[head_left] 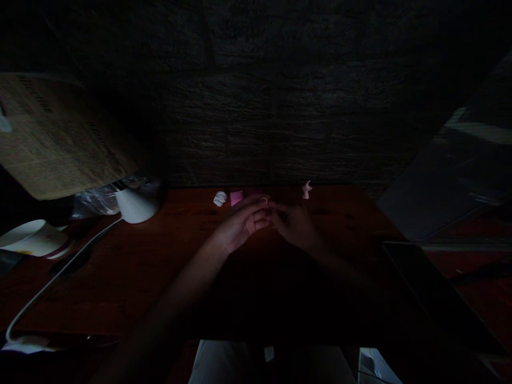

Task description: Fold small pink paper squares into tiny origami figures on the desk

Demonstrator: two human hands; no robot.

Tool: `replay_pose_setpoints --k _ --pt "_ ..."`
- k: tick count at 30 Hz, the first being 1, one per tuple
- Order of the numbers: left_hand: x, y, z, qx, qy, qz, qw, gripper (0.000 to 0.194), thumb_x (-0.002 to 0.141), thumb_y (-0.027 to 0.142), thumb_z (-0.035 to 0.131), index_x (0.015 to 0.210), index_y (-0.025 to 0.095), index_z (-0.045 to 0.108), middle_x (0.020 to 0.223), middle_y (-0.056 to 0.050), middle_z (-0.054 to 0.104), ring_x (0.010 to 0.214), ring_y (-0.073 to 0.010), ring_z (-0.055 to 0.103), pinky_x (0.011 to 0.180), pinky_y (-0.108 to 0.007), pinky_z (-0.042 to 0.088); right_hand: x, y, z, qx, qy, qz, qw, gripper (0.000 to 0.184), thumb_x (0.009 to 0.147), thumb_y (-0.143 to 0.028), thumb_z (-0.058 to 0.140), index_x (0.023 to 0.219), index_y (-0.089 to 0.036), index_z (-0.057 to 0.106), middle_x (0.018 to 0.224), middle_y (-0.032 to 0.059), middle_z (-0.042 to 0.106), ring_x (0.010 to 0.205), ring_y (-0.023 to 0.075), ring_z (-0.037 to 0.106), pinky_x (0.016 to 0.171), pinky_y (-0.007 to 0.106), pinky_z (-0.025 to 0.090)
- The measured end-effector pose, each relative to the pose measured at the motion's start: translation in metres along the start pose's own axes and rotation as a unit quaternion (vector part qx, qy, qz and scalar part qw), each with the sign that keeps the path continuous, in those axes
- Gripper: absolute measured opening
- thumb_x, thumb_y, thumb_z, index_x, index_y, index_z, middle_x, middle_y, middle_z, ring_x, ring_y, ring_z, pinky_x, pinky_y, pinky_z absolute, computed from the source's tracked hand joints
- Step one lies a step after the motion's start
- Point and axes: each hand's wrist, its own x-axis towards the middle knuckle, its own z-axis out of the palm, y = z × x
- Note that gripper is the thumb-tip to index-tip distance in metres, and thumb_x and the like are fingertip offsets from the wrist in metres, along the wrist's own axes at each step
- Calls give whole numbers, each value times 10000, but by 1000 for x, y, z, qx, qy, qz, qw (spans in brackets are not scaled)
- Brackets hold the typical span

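My left hand (248, 221) is above the wooden table with its fingers partly curled. A small pale curved piece (264, 200), perhaps modelling clay, shows at its fingertips. My right hand (295, 225) meets it from the right, fingers bent and pressed together against the left fingertips. What the right fingers hold, if anything, is hidden in the dark. Just beyond the left hand lie a pink square block (236, 198) and a crumpled white lump (220, 198). Farther right stands a small pale pink figure with pointed tips (306, 190).
On the left are a white cone-shaped lamp base (138, 205) with a cable (66, 266), a tilted paper cup (34, 238) and a large printed brown paper shade or bag (60, 133). A dark flat device (432, 288) lies right. A brick-patterned wall (248, 106) rises behind.
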Motion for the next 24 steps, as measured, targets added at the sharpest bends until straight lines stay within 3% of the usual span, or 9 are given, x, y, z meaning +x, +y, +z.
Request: replay_pose_setpoints --k 2,5,10,12,14,18,21,24 --pt "-1 -1 0 7 -1 6 1000 159 801 85 802 927 146 726 940 -55 795 732 -128 724 670 -221 563 0 0 0 3 -2 -3 1000 240 920 -181 541 804 -209 750 713 19 745 615 147 655 616 273 454" --pt "-3 0 1 -4 -13 -8 1000 118 841 175 808 806 154 696 776 -19 744 678 -126 698 657 -229 560 1 0 0 3 -11 -7 1000 243 920 -162 537 804 -203 746 756 33 766 648 158 679 644 277 468" --pt "-3 3 2 -24 -37 -6 999 520 937 385 732 530 199 468 479 52 477 521 -104 567 596 -231 528 1 -2 0 -4 -3 -4 1000 264 956 -188 533 782 -189 732 727 46 748 649 170 682 646 286 447" --pt "-3 3 1 -23 -29 -4 999 502 935 409 740 554 195 493 493 55 502 531 -97 582 601 -221 527 1 -2 0 2 -6 -4 1000 263 955 -188 531 786 -188 732 703 37 733 625 163 665 636 286 439" --pt "-2 1 0 -19 -24 -2 1000 379 907 380 781 650 178 589 619 29 644 599 -99 647 627 -217 545 0 -2 0 11 -14 -1 1000 255 946 -175 530 809 -190 745 692 25 725 603 153 650 630 281 442" --pt "-2 -2 -1 2 -28 8 1000 148 801 152 852 860 146 717 907 -37 793 742 -127 733 687 -223 583 1 -2 0 5 -23 5 1000 242 911 -133 548 836 -189 770 707 23 736 611 152 657 640 282 458" --pt "-4 0 1 -9 -31 -2 999 126 820 158 833 832 151 708 816 -24 774 692 -125 717 660 -221 578 1 -2 0 1 -25 4 1000 254 909 -117 539 846 -190 773 742 34 758 632 160 673 645 283 463" --pt "-5 4 3 -34 -37 -23 998 355 920 332 760 649 180 588 586 27 633 553 -105 631 595 -226 551 1 0 1 -3 -24 4 1000 255 928 -134 530 828 -193 757 766 42 769 653 164 688 645 279 461"
